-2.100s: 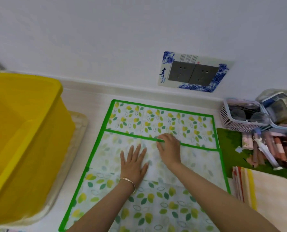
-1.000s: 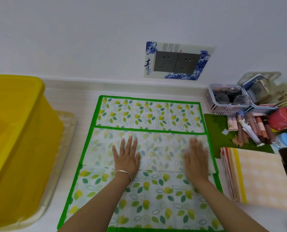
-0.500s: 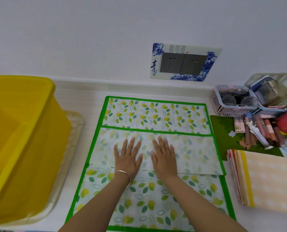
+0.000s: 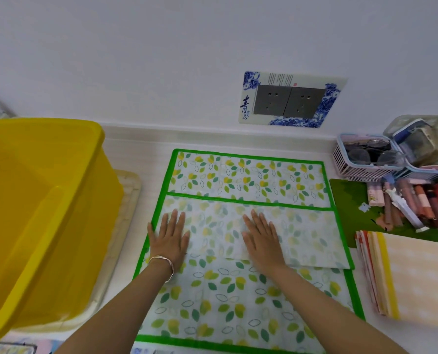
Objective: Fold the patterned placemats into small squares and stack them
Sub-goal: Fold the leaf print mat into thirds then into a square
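Mat [image 4: 238, 302] flat on counter [image 4: 141, 149], flap [image 4: 310, 231] folded across it, long axis left-right. Left hand [image 4: 170, 238] presses flap's left end, right hand [image 4: 261, 238] mid-flap; fingers straight, slightly apart. Free right end is nearer the right hand.

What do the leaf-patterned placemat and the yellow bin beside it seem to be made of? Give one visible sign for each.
Placemat: probably thin cloth or non-woven sheet, matte, with green binding; it folds flat, and the folded flap's print shows paler on its back.
Yellow bin: likely rigid moulded plastic, smooth with a slight sheen and a rounded rim.
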Tool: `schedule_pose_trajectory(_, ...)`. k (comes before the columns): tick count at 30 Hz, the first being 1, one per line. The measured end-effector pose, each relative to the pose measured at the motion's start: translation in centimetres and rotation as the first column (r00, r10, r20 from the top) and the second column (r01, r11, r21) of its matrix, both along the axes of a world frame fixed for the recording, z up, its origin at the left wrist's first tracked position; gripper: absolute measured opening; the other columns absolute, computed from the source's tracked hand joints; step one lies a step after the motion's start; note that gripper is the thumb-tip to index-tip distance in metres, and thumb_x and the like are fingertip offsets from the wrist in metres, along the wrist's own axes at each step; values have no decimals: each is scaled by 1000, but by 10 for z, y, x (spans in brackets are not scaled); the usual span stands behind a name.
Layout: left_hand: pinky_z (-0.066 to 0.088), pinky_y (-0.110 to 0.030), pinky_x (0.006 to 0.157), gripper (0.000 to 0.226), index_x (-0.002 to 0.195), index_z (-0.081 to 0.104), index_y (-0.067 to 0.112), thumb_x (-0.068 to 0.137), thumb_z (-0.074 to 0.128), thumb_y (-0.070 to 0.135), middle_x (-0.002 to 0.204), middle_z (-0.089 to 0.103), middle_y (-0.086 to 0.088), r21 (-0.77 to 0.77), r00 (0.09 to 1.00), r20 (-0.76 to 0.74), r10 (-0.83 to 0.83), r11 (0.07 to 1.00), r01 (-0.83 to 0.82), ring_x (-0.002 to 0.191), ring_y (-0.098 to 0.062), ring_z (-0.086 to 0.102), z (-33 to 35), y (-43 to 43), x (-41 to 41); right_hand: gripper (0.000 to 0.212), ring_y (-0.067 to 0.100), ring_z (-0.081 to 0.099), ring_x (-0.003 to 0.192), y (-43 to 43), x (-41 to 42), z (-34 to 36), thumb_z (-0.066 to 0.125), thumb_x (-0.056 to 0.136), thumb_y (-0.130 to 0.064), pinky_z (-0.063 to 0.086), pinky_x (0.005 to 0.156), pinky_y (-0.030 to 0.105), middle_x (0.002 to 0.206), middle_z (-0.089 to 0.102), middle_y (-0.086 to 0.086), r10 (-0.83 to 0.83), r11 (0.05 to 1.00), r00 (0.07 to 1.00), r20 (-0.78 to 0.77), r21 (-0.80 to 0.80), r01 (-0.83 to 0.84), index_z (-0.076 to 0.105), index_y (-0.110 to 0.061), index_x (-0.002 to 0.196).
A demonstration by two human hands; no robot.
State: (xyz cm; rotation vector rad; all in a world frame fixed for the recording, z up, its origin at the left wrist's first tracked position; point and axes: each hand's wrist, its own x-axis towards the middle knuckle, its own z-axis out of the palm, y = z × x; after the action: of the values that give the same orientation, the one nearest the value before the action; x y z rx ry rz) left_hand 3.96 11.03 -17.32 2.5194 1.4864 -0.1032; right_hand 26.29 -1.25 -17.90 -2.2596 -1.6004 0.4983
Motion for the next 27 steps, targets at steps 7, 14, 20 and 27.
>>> schedule_pose_trajectory(7,-18,-39,109,86,148,10,22,82,-10,72,154,7,7,-29,943,16,-333,942,333,143,-20,8,7,-23,20,72,2,5,143,-53,36,18,7,88,-68,-2,116,20,153,10,-14,356,934,932,60,-8,-356,21,-28,147)
schedule_pose_trajectory(14,-12,-43,110,82,146,17,30,80,8,78,154,16,4,-70,844,37,-535,841,536,142,-23,11,2,-27,36,51,14,30,137,-66,57,8,31,98,-43,17,114,27,148,36,1,423,902,862,280,-41,-430,37,-18,142)
schedule_pose_trajectory(20,2,-54,108,93,146,26,29,75,-6,79,154,19,1,-91,820,-53,-570,820,565,142,-24,17,9,-23,39,53,10,51,123,-57,54,17,43,83,-28,34,106,24,135,54,-4,427,902,855,294,-66,-427,39,-20,135)
schedule_pose_trajectory(27,31,-47,107,70,133,49,31,84,8,58,145,42,3,-73,847,27,-530,844,531,133,-21,40,21,-19,48,32,-6,48,118,-53,54,36,43,99,-27,37,96,11,132,53,-14,191,979,981,-27,-70,-193,55,-28,129)
